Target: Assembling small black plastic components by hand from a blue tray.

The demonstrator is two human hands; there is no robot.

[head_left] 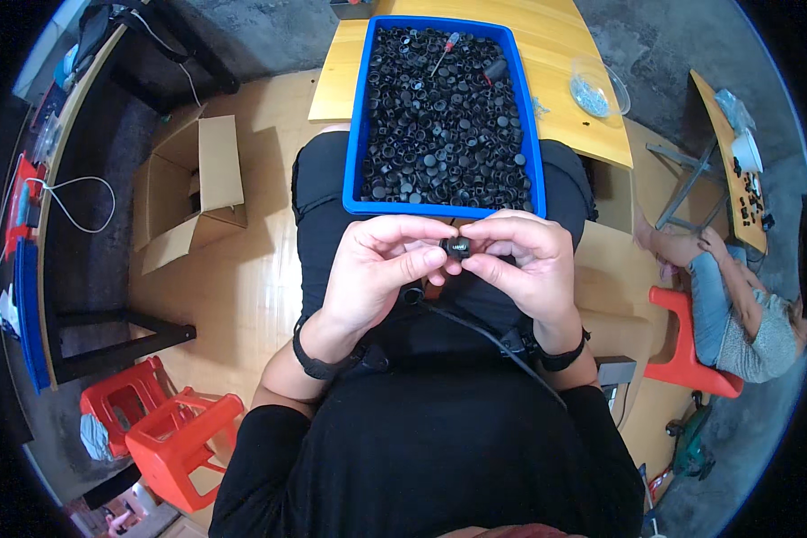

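Below a wooden counter point(583, 134), a blue bin point(357, 134) rests on my lap. My left hand point(377, 273) and right hand point(524, 260) pinch one small black cap point(458, 247) by its sides; it seems light, hard, easily dropped.

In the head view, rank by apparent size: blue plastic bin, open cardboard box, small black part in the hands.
1. Blue plastic bin
2. Open cardboard box
3. Small black part, pinched by both hands

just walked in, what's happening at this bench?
A seated person holds one small black part between the fingertips of both hands, left hand and right hand, over their lap. Just beyond the hands sits a blue bin heaped with similar black parts, with a red-handled screwdriver lying on the pile. An open cardboard box stands on the floor to the left; another person sits at the right.
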